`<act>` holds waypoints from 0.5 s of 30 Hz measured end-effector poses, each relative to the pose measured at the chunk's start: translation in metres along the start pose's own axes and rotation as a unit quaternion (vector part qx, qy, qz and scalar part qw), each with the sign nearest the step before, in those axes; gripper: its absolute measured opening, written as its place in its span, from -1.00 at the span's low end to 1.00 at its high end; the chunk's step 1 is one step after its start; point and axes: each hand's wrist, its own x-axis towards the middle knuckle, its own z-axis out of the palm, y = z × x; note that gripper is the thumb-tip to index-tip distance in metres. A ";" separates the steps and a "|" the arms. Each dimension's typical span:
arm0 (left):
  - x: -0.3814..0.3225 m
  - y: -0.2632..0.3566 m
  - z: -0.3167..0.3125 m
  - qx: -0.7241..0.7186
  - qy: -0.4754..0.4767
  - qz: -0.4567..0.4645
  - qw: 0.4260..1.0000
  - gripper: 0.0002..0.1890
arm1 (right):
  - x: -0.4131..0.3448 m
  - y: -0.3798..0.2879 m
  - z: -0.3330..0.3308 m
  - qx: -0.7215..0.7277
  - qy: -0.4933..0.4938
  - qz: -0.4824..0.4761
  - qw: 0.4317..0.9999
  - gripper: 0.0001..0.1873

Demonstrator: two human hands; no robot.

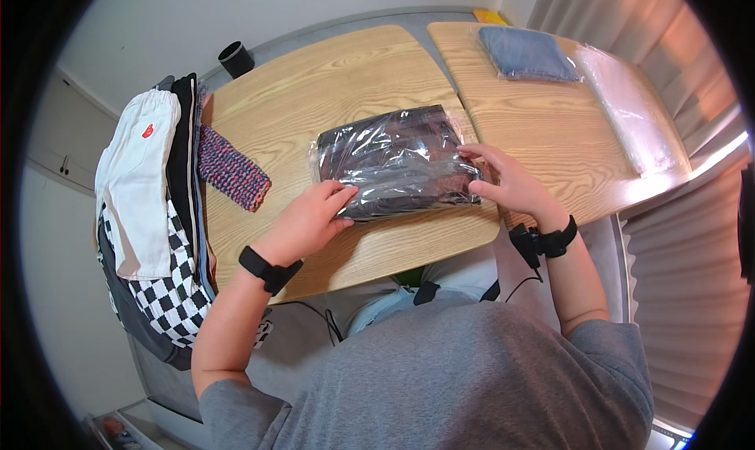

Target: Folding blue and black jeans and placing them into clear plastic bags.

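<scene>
A dark folded garment in a clear plastic bag (392,158) lies on the wooden table in front of me. The glossy film is wrinkled and catches the light. My left hand (312,220) is at the bag's near left corner, its thumb and fingers closed around the near edge. At the right end, the fingertips of my right hand (507,181) touch the film, thumb and fingers spread apart. Both wrists wear black straps with small devices.
Clothes, including white trousers (144,184) and checkered fabric (171,290), hang over the left edge beside a knitted piece (233,167). On the second table (531,125) lie a bagged blue garment (528,54) and clear plastic bags (628,111). A black bin (237,60) stands behind.
</scene>
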 end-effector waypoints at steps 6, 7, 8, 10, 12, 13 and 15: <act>0.002 -0.004 -0.072 -0.291 -0.080 -0.129 0.945 -0.63 | 0.002 -0.022 -0.032 0.177 -0.044 -0.031 0.983 -0.04; 0.007 -0.003 -0.086 -0.363 -0.095 -0.160 0.913 -0.62 | 0.005 -0.024 -0.038 0.200 -0.047 -0.084 0.975 0.00; 0.014 -0.006 -0.094 -0.372 -0.099 -0.195 0.902 -0.62 | 0.010 -0.019 -0.040 0.154 -0.030 -0.084 0.984 0.06; 0.025 -0.020 -0.102 -0.408 -0.071 -0.170 0.894 -0.62 | 0.025 -0.020 -0.034 0.085 -0.015 -0.091 0.992 0.04; 0.037 -0.038 -0.102 -0.428 -0.044 -0.184 0.884 -0.60 | 0.041 -0.018 -0.029 0.015 0.004 -0.096 0.995 0.03; 0.041 -0.045 -0.103 -0.434 -0.036 -0.203 0.877 -0.59 | 0.049 -0.015 -0.024 0.019 0.007 -0.050 0.999 -0.01; 0.044 -0.075 -0.095 -0.488 0.019 -0.167 0.856 -0.48 | 0.066 -0.006 -0.015 0.032 0.009 0.040 0.999 -0.10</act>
